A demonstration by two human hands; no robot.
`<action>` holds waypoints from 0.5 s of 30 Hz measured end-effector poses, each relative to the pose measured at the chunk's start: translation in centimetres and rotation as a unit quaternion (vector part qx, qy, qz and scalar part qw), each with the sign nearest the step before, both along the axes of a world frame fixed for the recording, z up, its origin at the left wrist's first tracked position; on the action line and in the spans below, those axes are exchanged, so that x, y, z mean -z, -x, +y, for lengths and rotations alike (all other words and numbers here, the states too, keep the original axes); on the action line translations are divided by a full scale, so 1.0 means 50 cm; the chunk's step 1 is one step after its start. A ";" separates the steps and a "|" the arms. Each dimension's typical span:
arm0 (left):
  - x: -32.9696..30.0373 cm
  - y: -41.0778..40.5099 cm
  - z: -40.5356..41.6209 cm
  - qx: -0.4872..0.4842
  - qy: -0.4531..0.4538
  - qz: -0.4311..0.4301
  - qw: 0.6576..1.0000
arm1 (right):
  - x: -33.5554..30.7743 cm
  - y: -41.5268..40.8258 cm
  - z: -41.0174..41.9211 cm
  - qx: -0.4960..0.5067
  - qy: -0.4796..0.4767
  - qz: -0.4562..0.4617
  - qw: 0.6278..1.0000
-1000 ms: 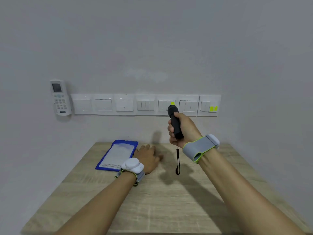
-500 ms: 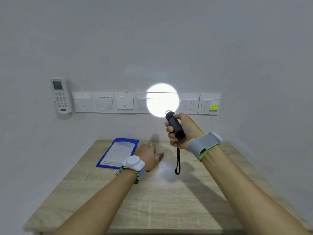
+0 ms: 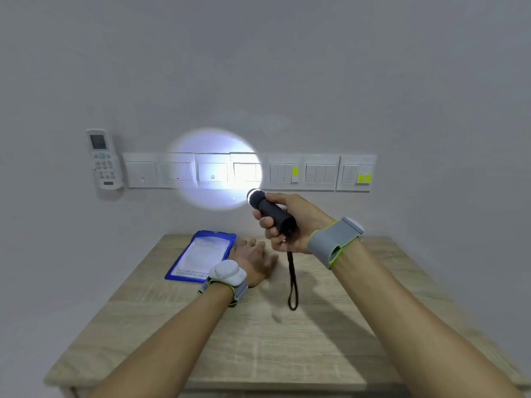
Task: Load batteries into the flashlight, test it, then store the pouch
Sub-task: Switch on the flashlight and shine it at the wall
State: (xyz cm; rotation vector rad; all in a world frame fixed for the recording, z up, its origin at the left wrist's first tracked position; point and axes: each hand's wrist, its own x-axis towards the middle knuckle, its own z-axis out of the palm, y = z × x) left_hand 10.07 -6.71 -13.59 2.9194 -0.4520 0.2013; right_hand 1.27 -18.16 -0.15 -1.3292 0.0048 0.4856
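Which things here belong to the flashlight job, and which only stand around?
Belong to the job:
flashlight, lit, held in right hand
blue pouch on table
left hand, flat on the table

Only around:
remote control
wall switches

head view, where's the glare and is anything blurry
Head view: the flashlight in the right hand throws a bright spot that washes out the middle wall switches; the table looks slightly smeared near the strap.
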 end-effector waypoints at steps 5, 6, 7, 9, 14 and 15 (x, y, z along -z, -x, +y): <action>0.001 -0.004 0.005 0.018 0.009 0.010 1.000 | 0.000 -0.008 -0.009 0.052 -0.012 -0.005 0.999; 0.004 -0.005 0.006 0.017 0.016 0.003 1.000 | 0.004 -0.013 -0.017 0.079 -0.013 -0.008 0.997; 0.006 -0.008 0.004 0.015 0.019 0.000 1.000 | 0.008 -0.018 -0.029 0.109 -0.017 -0.013 0.994; 0.010 -0.012 0.002 0.015 0.016 0.001 1.000 | 0.015 -0.026 -0.053 0.163 -0.028 -0.019 0.986; 0.015 -0.018 0.002 0.018 0.005 -0.002 1.000 | 0.022 -0.029 -0.095 0.232 -0.033 -0.027 0.972; 0.016 -0.018 0.002 0.018 0.002 0.000 1.000 | 0.023 -0.028 -0.098 0.234 -0.031 -0.028 0.971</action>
